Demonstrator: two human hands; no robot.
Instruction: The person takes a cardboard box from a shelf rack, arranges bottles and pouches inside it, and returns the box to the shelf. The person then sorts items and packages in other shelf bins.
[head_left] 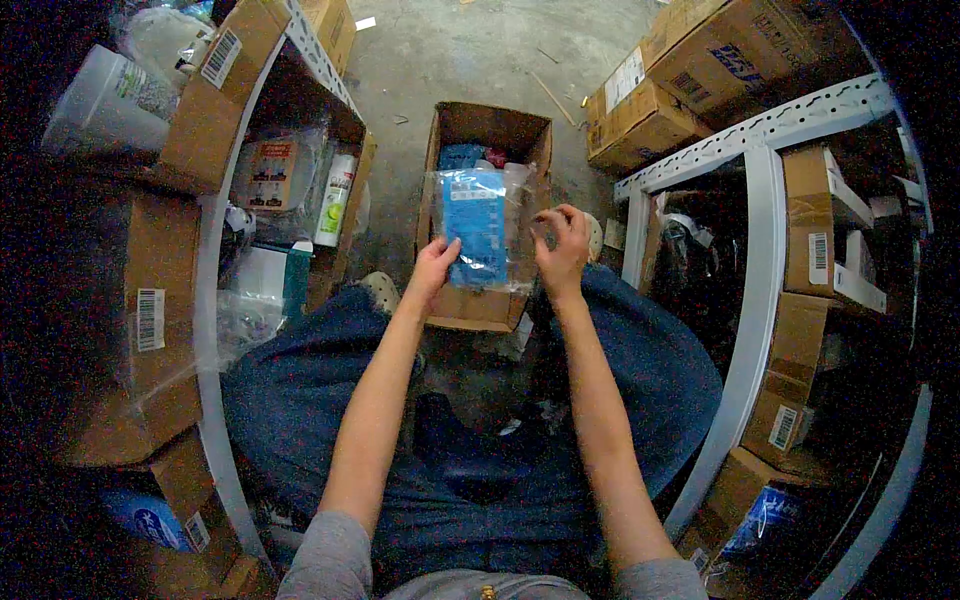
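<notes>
A flat blue packet (474, 225) with printed text lies inside a clear plastic bag (521, 262), held above an open cardboard box (468, 308) on the floor. My left hand (436, 268) grips the packet's lower left edge, thumb on top. Just beyond the bag's right edge is my right hand (565, 245), its fingers curled and a gap showing between thumb and forefinger. I see nothing held in it. Deeper in the box, partly covered by the packet, are another blue item (461, 155) and a small red one (495, 157).
Metal shelving posts stand close on the left (209, 290) and right (762, 260). A white spray can (335, 200) sits on the left shelf. Large cartons (735, 60) rest at the upper right. My knees flank the box on the concrete floor (480, 50).
</notes>
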